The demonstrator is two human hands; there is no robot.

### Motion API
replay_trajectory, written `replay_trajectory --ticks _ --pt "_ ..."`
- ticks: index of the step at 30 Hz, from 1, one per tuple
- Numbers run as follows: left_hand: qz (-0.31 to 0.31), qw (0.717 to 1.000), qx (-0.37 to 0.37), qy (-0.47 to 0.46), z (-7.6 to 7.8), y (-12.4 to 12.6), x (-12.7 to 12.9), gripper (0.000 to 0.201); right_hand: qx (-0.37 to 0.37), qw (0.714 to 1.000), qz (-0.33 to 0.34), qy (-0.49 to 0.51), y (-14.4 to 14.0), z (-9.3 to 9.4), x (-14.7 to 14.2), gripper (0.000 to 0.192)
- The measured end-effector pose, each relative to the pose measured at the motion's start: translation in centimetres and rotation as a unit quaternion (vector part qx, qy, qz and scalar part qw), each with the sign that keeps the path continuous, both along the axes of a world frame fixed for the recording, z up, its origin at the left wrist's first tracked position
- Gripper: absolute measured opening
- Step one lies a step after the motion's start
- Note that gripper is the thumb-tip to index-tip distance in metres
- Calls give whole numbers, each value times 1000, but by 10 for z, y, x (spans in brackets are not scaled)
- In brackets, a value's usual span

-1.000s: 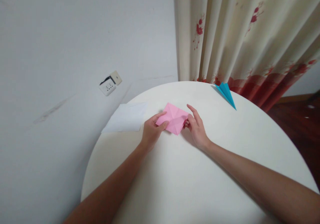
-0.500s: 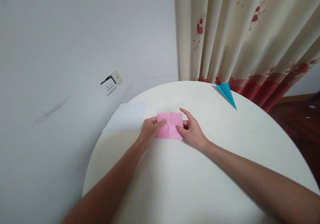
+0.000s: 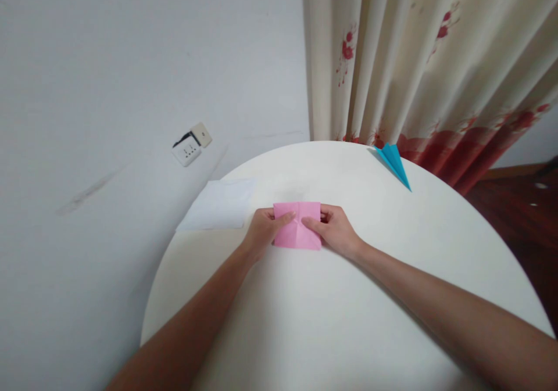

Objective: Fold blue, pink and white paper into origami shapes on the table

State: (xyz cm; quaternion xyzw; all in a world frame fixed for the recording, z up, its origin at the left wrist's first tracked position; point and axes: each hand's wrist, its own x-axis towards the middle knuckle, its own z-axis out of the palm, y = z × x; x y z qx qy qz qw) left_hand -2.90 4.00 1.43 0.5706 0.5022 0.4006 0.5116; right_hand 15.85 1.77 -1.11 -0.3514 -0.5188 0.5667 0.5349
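A creased pink paper square [image 3: 296, 225] lies flat on the round white table [image 3: 349, 321]. My left hand [image 3: 261, 232] grips its left edge, thumb on top. On the opposite edge my right hand [image 3: 333, 231] holds the sheet the same way, its thumb pressing near the centre crease. Both hands rest low against the tabletop.
A white sheet of paper [image 3: 220, 205] lies at the table's left rim, partly overhanging. A blue paper plane [image 3: 394, 161] sits at the far right rim. Behind stand a grey wall with a socket [image 3: 189, 147] and a cream curtain [image 3: 414, 60] with red flowers.
The pink paper turned from a tilted diamond pose to square-on and came down flat on the table. Both hands closed in on its side edges.
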Motion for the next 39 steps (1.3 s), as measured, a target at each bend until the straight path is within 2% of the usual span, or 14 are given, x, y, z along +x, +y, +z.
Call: replay_trajectory --ticks 4,11,14,18,21,22,23,25,27,29,34,39 --pt "-16 999 1 30 4 -4 4 39 -17 999 -35 37 1 -2 0 34" --pt "45 999 26 -15 3 -2 6 44 -13 998 -50 -26 0 1 1 43" --pt "49 999 8 -1 3 -2 7 48 -4 997 -68 -34 1 3 2 45" --pt "44 999 18 8 5 -3 10 41 -23 993 -110 -23 4 1 3 41" --pt "5 1000 10 -25 5 -4 11 75 -47 985 -166 0 8 -2 4 38" --pt "-1 1000 6 -29 5 -5 11 79 -52 983 -176 11 9 -3 4 36" --pt "-2 1000 4 -28 4 -4 12 77 -55 981 -182 22 10 -4 4 34" --pt "7 1000 9 -17 1 -3 12 62 -62 979 -192 38 11 -4 3 31" --pt "18 999 19 -22 -1 -1 12 42 -72 976 -200 42 11 -3 3 35" --pt "22 998 20 -49 -3 0 14 31 -83 974 -206 41 11 0 3 42" --pt "-14 994 -28 -108 -2 -3 15 36 -79 972 -214 56 9 2 4 42" --pt "-85 993 -59 -60 -4 -5 11 50 -54 970 -232 46 11 -2 3 35"
